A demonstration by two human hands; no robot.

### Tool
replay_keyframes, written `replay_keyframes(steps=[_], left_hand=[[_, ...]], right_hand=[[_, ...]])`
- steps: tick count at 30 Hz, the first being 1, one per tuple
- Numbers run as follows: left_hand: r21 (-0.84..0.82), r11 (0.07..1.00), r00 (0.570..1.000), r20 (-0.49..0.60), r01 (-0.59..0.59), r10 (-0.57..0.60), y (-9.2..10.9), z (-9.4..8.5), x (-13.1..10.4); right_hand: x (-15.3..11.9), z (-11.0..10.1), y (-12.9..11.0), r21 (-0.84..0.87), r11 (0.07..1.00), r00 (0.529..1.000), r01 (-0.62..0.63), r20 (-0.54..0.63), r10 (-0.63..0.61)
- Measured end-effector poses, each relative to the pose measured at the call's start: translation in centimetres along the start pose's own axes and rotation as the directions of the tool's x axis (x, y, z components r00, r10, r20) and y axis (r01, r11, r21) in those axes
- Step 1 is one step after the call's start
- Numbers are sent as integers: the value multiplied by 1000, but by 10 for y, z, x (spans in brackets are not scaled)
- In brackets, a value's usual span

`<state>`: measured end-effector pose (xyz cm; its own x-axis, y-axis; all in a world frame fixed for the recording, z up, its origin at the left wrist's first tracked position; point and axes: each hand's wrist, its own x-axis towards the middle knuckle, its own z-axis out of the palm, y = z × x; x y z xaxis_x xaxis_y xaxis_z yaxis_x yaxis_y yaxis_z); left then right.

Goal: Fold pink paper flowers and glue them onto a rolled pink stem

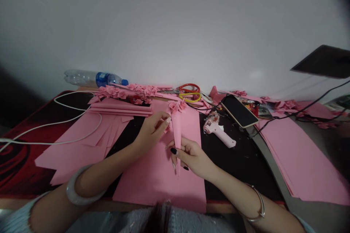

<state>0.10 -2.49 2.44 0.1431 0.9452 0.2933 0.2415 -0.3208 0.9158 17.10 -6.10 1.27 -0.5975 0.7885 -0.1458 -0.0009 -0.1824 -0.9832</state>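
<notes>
A narrow pink paper cone with ruffled paper flowers at its top stands nearly upright over a large pink sheet. Near its pointed lower end, my right hand is closed round it, thumb in front and fingers behind. My left hand is beside the upper part of the cone, its fingers bent and pressed together at the cone's left edge. Another bit of pink paper shows below those fingertips, partly hidden.
Rolled pink paper and loose sheets lie left. Behind are scissors and a plastic bottle. A pink glue gun, a phone, cables and a sheet stack are on the right.
</notes>
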Motion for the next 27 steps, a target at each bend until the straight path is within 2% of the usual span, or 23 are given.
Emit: replay_keyframes(steps=[13, 18, 22, 27], left_hand=[[20, 999, 999, -13, 39, -38, -4, 0, 0], [-2, 995, 992, -87, 96, -96, -8, 0, 3], [-79, 990, 980, -149, 118, -129, -13, -4, 5], [-122, 985, 987, -94, 120, -131, -13, -5, 5]], right_hand=[[0, -1, -1, 21, 999, 999, 37, 21, -38], [0, -1, 0, 77, 996, 999, 32, 10, -32], [0, -3, 3, 107, 994, 999, 33, -3, -33], [0, -3, 3, 105, 994, 1000, 28, -9, -27]])
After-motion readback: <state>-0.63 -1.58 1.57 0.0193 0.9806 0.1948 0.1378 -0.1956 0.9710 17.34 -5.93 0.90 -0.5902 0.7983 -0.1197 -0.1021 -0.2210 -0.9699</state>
